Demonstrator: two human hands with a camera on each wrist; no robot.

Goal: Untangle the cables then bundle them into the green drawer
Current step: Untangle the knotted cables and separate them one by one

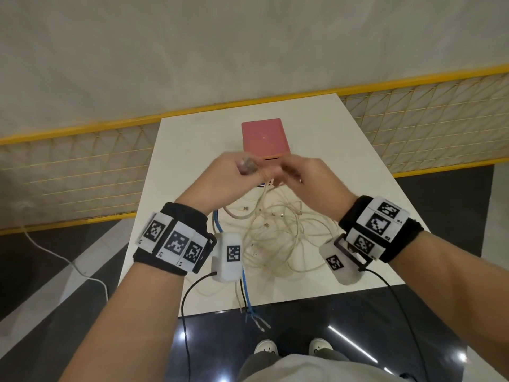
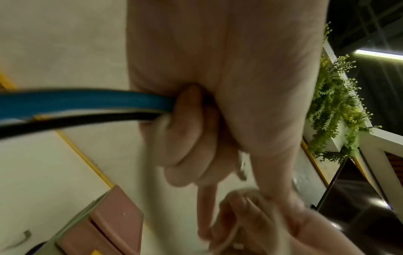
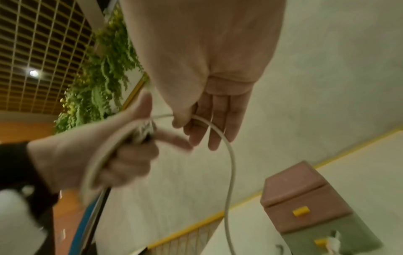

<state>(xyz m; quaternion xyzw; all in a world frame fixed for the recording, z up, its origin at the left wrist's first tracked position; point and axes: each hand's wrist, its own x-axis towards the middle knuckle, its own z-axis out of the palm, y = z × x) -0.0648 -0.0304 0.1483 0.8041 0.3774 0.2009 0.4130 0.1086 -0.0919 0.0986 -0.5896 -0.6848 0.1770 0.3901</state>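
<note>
Both hands are raised above the white table, just in front of the drawer unit. My left hand grips a bunch of cables in a fist, their plug ends sticking out on top. Blue cable, black cable and a beige one run through its curled fingers. My right hand pinches a white cable between thumb and fingers; it arcs from the left fist down to the table. A tangle of pale cables lies below. The green drawer sits under the pink one.
Blue, black and beige cable ends hang over the table's near edge. A yellow mesh fence runs behind the table. Black cords trail from the wrist cameras. Hanging plants are off to the side.
</note>
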